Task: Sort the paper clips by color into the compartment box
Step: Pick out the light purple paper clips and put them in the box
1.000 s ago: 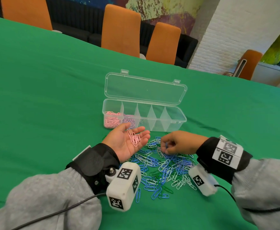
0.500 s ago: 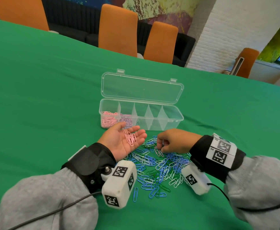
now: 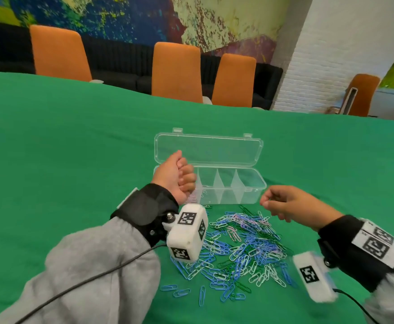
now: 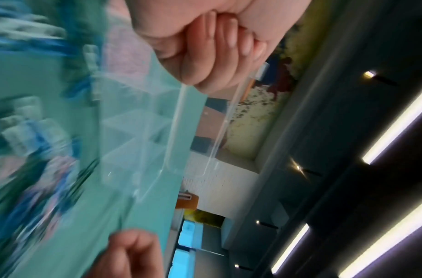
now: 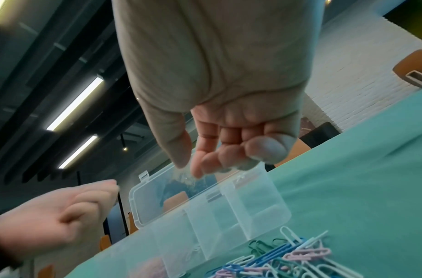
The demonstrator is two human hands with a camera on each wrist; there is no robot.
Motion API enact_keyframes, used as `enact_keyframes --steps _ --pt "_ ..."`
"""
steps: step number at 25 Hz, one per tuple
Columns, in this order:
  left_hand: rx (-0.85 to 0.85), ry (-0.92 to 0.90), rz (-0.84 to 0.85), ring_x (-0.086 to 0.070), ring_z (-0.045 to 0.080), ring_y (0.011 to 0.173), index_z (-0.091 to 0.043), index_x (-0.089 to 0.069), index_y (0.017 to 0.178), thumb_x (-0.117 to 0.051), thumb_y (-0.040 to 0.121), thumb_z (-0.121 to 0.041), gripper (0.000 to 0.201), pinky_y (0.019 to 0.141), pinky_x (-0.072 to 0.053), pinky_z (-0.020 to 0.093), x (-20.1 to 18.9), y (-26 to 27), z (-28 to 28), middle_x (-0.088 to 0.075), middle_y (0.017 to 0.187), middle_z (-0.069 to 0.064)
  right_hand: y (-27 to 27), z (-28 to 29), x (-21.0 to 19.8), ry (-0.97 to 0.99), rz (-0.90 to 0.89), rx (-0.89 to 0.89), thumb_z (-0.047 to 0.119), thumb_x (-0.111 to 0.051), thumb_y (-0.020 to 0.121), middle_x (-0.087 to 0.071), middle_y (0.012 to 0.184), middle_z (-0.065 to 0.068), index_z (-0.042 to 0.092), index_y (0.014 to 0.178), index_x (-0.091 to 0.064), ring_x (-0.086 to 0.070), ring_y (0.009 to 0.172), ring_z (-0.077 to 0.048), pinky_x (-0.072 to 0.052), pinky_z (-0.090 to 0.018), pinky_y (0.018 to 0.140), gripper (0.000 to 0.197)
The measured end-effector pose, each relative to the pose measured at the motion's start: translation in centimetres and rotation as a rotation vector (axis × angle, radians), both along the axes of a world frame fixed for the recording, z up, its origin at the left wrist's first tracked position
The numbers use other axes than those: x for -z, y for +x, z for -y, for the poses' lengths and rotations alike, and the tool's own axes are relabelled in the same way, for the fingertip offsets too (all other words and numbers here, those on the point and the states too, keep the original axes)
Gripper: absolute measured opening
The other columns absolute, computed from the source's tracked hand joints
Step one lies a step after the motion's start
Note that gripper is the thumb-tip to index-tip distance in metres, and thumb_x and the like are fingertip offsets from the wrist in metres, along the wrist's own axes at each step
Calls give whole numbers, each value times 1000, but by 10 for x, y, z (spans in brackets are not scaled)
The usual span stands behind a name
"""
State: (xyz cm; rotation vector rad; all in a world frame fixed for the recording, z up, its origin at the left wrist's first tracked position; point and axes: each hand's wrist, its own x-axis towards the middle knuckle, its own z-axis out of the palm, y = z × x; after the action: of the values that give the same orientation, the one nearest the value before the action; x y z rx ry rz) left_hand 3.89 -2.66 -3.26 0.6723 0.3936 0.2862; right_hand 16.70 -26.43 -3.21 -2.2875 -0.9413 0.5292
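Observation:
A clear compartment box (image 3: 249, 183) stands with its lid (image 3: 207, 150) open, and pink clips (image 3: 194, 196) lie in its left end. My left hand (image 3: 186, 181) hovers over that left end as a tight fist; the pink clips it carried are hidden inside. In the left wrist view the fist (image 4: 205, 47) sits just above the box wall (image 4: 138, 131). My right hand (image 3: 265, 202) hangs above the pile of blue, green, white and pink clips (image 3: 242, 244), near the box's right front. Its fingers (image 5: 205, 161) are loosely curled and hold nothing I can see.
The table is covered by a green cloth (image 3: 74, 160). A few blue clips (image 3: 182, 292) lie loose at the pile's near edge. Orange chairs (image 3: 177, 71) stand beyond the far table edge, with a white brick column (image 3: 331, 54) to the right.
My left hand closed over the pink clips on its palm and rose to the box's left end. My right hand lifted out of the pile and moved right.

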Motion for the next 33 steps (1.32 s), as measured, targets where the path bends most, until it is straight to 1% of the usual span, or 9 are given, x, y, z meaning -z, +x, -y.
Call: enact_keyframes --steps 3,5,10,12,15,21,27,30,33 --pt "-218 263 -54 -32 9 30 -18 -35 60 -34 102 -32 44 39 -27 15 -21 29 -6 -34 36 -6 -4 8 -1 127 -36 21 12 -57 91 -51 60 5 11 86 -60 -41 49 -6 -36 -19 48 5" --pt "-222 430 -119 -53 11 47 -16 -45 72 -31 102 -27 36 61 -38 25 -14 40 -9 -55 42 -6 -7 15 -1 165 -39 13 11 -57 91 -51 60 5 9 87 -59 -41 48 -3 -36 -16 47 5" --pt "-164 682 -211 -60 25 92 -7 -50 110 -29 100 -6 24 80 -39 30 -1 38 -10 -67 99 15 -2 37 -3 144 -50 39 11 -57 92 -50 61 4 10 86 -60 -42 46 2 -35 -14 47 7" --pt "-203 655 -207 -62 25 87 -6 -49 109 -29 99 -8 21 78 -42 28 1 35 -10 -66 97 17 2 42 -4 145 -55 61 11 -56 92 -50 60 4 10 86 -60 -41 45 3 -34 -13 46 7" --pt "-227 610 -198 -62 26 88 -10 -49 98 -26 100 -8 23 98 -41 37 5 33 -10 -65 96 17 5 43 -3 155 -62 72 11 -56 92 -50 57 7 10 86 -61 -40 44 3 -34 -14 46 7" --pt "-306 384 -54 -65 23 74 -9 -48 95 -21 94 9 33 75 -55 34 -11 11 -31 -63 88 15 3 23 -11 162 -67 3 13 -57 92 -51 60 5 9 88 -60 -42 46 2 -35 -15 48 7" --pt "-60 1034 -349 -54 19 111 -15 -57 105 -48 95 -9 15 86 -41 24 -12 -1 -46 -60 116 8 -10 -67 -41 -9 292 -296 14 -53 92 -59 82 9 19 91 -62 -54 72 -6 -40 -18 65 10" --pt "-105 909 -209 -50 20 122 -14 -56 110 -41 97 -11 19 105 -33 28 -5 -10 -51 -56 126 9 -19 -129 -37 -192 517 -500 6 -45 89 -60 105 4 19 101 -67 -52 94 -13 -39 -25 85 28" --pt "-290 730 -116 -52 19 119 -12 -56 106 -33 100 -13 24 103 -34 29 6 -27 -55 -59 122 9 -17 -171 -25 -361 602 -583 -1 -42 86 -63 117 -3 17 103 -68 -55 109 -22 -43 -36 97 37"
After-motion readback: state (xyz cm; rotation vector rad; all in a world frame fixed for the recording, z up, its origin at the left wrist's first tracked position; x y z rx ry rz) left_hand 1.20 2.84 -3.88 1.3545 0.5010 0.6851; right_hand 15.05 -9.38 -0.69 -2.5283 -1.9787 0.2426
